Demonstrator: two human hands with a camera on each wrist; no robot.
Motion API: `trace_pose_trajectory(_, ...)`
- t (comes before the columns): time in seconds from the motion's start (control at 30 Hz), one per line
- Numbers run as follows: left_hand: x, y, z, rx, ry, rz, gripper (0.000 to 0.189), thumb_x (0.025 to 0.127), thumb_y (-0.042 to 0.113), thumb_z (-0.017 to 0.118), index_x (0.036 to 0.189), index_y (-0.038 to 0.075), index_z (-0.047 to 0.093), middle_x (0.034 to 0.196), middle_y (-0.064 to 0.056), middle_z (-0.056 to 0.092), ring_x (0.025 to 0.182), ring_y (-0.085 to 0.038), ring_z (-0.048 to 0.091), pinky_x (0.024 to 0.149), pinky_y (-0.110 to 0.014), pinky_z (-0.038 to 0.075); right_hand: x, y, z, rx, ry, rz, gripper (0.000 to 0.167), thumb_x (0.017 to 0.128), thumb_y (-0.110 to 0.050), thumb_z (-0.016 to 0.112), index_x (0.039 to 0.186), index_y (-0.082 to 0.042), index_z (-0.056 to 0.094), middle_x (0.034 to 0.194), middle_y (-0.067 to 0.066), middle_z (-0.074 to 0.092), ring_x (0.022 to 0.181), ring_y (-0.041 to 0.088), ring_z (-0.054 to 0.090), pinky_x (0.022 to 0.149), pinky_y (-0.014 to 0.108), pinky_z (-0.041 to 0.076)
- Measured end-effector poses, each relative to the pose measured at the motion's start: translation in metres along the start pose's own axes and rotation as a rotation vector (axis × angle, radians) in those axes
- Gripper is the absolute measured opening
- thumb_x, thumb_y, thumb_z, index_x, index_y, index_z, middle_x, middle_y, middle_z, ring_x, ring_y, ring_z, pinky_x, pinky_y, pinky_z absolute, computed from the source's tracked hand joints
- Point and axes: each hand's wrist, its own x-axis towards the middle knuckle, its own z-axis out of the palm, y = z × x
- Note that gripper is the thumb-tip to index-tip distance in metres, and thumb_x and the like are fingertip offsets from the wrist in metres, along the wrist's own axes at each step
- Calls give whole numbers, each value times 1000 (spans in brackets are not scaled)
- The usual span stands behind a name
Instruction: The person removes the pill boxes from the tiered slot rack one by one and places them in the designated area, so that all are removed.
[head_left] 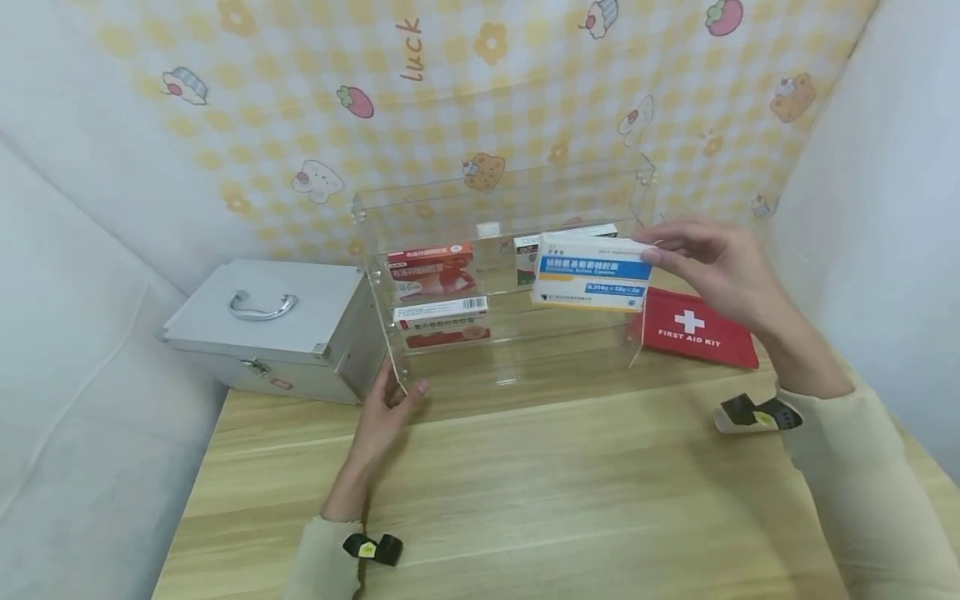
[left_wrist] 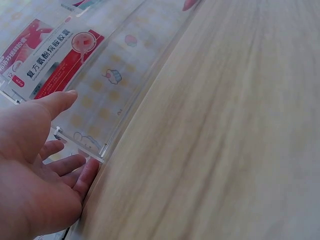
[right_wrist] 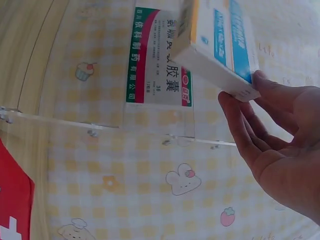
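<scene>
My right hand point(head_left: 708, 262) pinches the right end of a white medicine box point(head_left: 588, 292) with blue bands and a yellow edge, between thumb and fingers. The box is tilted in front of a clear acrylic shelf point(head_left: 517, 333). Behind it on the upper tier sits a green-and-white medicine box point(right_wrist: 159, 60), partly covered in the head view. At the shelf's lower left corner, my left hand point(left_wrist: 40, 165) holds the side panel, thumb in front and fingers curled beside it. A red medicine box point(head_left: 432, 273) stands on the upper left tier, above a white-and-red medicine box point(head_left: 442, 323).
Left of the shelf stands a silver metal case point(head_left: 273, 321) with a handle on its lid. A red first aid pouch point(head_left: 697, 332) lies at the shelf's right. Bare wooden tabletop point(head_left: 525, 500) extends in front; a checked cloth point(head_left: 450, 100) hangs behind.
</scene>
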Motion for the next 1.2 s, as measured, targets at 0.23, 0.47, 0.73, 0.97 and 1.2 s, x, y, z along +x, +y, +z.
trace_pose_trajectory(0.23, 4, -8, -1, -7, -15, -8, 77, 97, 22, 64, 157, 30, 16, 158, -11, 26, 118, -32, 54, 96, -47, 46, -2, 3, 0, 5, -29, 35, 28, 89, -10, 74, 117, -15, 73, 111, 1, 70, 95, 12, 66, 79, 17, 50)
trace_pose_trajectory(0.47, 3, -10, -2, -16, -5, -11, 77, 97, 24, 65, 157, 30, 17, 157, -11, 28, 121, -32, 51, 96, -47, 45, -21, 14, 2, 28, -144, 241, 28, 88, -25, 76, 115, -20, 74, 106, -1, 72, 90, 15, 69, 73, 20, 51)
trace_pose_trajectory(0.73, 8, -8, -1, 2, -4, -17, 76, 96, 28, 65, 157, 28, 20, 156, -12, 30, 119, -31, 51, 94, -44, 45, -74, 53, 21, 57, -254, 398, 24, 87, -31, 76, 109, -20, 75, 101, -2, 73, 92, 20, 65, 75, 29, 54)
trace_pose_trajectory(0.97, 8, -9, -1, -14, -15, -21, 75, 97, 29, 65, 157, 27, 20, 157, -9, 29, 120, -30, 49, 94, -44, 44, -93, 68, 31, 69, -246, 440, 26, 87, -32, 77, 110, -20, 75, 105, -1, 72, 94, 20, 65, 77, 31, 54)
trace_pose_trajectory(1.2, 6, -7, -1, 6, -7, -49, 73, 96, 31, 65, 156, 26, 23, 157, -9, 29, 118, -32, 51, 93, -46, 45, -95, 71, 32, 60, -259, 436, 27, 87, -31, 76, 111, -20, 75, 106, -1, 72, 95, 19, 64, 77, 27, 54)
